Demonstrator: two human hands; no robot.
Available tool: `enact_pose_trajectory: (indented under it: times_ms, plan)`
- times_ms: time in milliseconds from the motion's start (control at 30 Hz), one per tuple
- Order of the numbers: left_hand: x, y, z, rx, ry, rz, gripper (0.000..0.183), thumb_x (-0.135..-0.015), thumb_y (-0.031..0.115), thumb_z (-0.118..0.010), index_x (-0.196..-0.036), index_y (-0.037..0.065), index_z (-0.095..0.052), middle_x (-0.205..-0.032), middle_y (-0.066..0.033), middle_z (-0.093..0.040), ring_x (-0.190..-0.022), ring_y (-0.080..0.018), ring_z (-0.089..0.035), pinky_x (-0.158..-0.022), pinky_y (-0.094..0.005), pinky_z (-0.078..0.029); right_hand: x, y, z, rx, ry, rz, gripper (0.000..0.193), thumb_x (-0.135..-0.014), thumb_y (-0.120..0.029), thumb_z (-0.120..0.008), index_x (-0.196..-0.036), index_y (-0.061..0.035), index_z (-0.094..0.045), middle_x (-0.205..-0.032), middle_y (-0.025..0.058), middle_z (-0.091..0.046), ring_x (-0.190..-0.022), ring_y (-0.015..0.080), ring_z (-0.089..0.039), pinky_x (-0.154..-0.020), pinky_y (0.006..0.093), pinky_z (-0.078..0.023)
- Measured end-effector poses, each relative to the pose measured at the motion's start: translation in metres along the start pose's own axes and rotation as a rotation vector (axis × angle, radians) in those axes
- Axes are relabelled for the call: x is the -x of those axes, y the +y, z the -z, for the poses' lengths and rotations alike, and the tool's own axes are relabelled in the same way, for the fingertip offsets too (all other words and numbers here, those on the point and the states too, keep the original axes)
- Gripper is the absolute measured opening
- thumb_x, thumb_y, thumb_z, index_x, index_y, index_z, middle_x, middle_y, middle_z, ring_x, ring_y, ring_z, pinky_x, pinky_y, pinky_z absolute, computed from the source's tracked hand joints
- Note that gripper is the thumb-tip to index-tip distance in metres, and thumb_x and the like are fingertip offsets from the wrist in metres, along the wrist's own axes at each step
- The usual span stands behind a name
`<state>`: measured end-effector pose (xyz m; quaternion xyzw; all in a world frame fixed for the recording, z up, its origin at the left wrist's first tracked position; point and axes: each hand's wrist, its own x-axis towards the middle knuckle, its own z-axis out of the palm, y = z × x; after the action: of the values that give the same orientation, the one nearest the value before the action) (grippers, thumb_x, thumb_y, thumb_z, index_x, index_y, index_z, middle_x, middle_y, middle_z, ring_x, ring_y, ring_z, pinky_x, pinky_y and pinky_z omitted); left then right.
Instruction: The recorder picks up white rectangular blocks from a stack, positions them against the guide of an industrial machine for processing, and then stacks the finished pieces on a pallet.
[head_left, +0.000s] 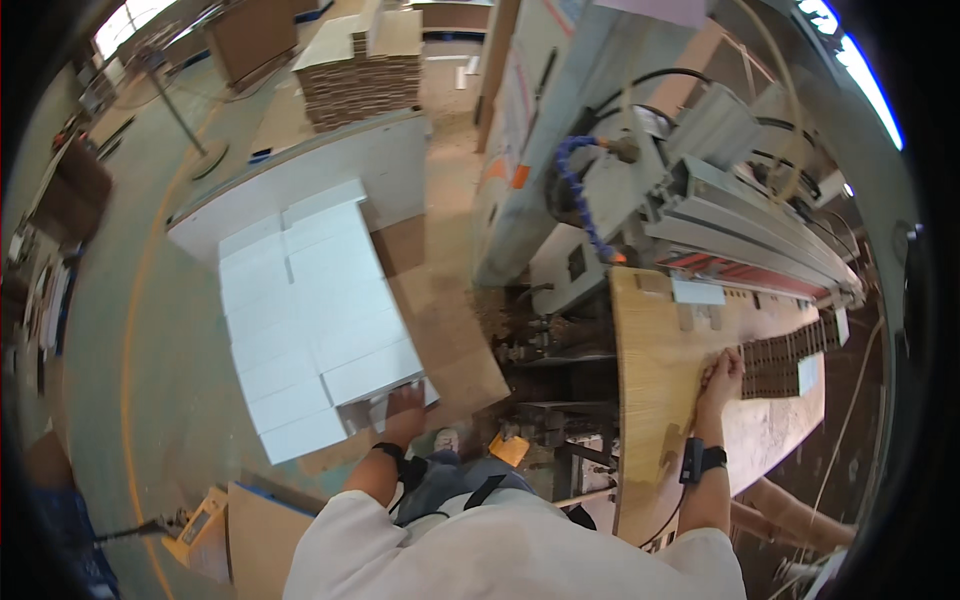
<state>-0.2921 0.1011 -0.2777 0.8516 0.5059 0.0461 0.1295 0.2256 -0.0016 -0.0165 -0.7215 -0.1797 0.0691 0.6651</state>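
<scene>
At the near right corner of the white panels [330,290], stacked low to my left, my left hand [405,408] reaches down with its fingers apart, touching the panel edge. The gap beside it is in shadow. Over the light wooden machine table [655,420], my right hand [722,374] has its fingers curled together against the left end of a row of narrow brown strips [768,382] standing side by side. Anything inside those fingers is too small to make out. A second row of brown strips [785,348] lies just beyond, and white pieces [807,376] cap the right ends.
A machine with a long metal beam [740,225] and a blue coiled hose [578,190] stands over the table's far side. Behind the panels rises a pale upright board [300,180]; farther back is a brown board stack [360,85]. Another person's arm [795,512] shows at lower right.
</scene>
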Motion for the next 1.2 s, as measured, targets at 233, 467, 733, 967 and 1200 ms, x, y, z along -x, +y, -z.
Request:
enact_pose_trajectory:
  times_ms: [233, 467, 733, 967, 1200]
  plan:
    - [0.0, -0.007, -0.003, -0.032, -0.011, -0.061, 0.046, -0.079, 0.049, -0.051, -0.091, 0.004, -0.051, -0.086, -0.0173, -0.051, -0.079, -0.0335, -0.052, -0.065, -0.0437, -0.041, 0.006, -0.008, 0.002, -0.123, 0.008, -0.113, 0.009, -0.088, -0.022, -0.051, -0.092, -0.0138, -0.05, -0.061, -0.0041, -0.044, -0.045, 0.0052, -0.038, -0.037, 0.02, -0.031]
    - [-0.015, 0.014, 0.028, 0.011, -0.3, 0.006, 0.051, -0.076, 0.028, -0.06, -0.118, 0.005, -0.041, -0.091, -0.0185, -0.058, -0.084, -0.0357, -0.058, -0.071, -0.0443, -0.047, 0.012, -0.038, -0.002, -0.037, -0.117, -0.128, 0.015, -0.088, -0.024, -0.054, -0.089, -0.0086, -0.051, -0.057, -0.0011, -0.047, -0.041, 0.0073, -0.043, -0.035, 0.0213, -0.033]
    - [-0.032, 0.206, 0.149, 0.706, 0.276, -0.418, 0.036, -0.073, 0.013, -0.067, -0.106, 0.005, -0.055, -0.059, -0.0065, -0.054, -0.052, -0.0198, -0.054, -0.05, -0.0312, -0.045, -0.098, -0.192, 0.125, 0.24, 0.154, 0.344, 0.026, -0.082, -0.031, -0.059, -0.099, -0.0108, -0.057, -0.058, 0.0018, -0.052, -0.042, 0.0098, -0.046, -0.038, 0.0238, -0.036]
    - [-0.046, 0.391, 0.199, 0.694, 0.307, -0.975, 0.031, -0.072, 0.012, -0.067, -0.101, 0.009, -0.056, -0.086, -0.0079, -0.053, -0.078, -0.0237, -0.055, -0.066, -0.0347, -0.046, -0.189, -0.219, 0.183, 0.272, 0.154, 0.042, 0.065, -0.077, -0.041, -0.064, -0.129, -0.0173, -0.032, -0.059, 0.0046, -0.05, -0.042, 0.0109, -0.044, -0.035, 0.0248, -0.034]
    - [-0.045, 0.403, 0.191, 0.378, 0.269, -0.976, 0.026, -0.072, 0.02, -0.063, -0.095, 0.01, -0.056, -0.1, -0.0065, -0.052, -0.096, -0.0262, -0.052, -0.082, -0.0378, -0.042, -0.21, -0.199, 0.185, 0.317, -0.077, -0.078, 0.084, -0.075, -0.039, -0.067, -0.136, -0.0076, -0.02, -0.058, 0.0033, -0.045, -0.042, 0.0094, -0.04, -0.034, 0.0253, -0.029]
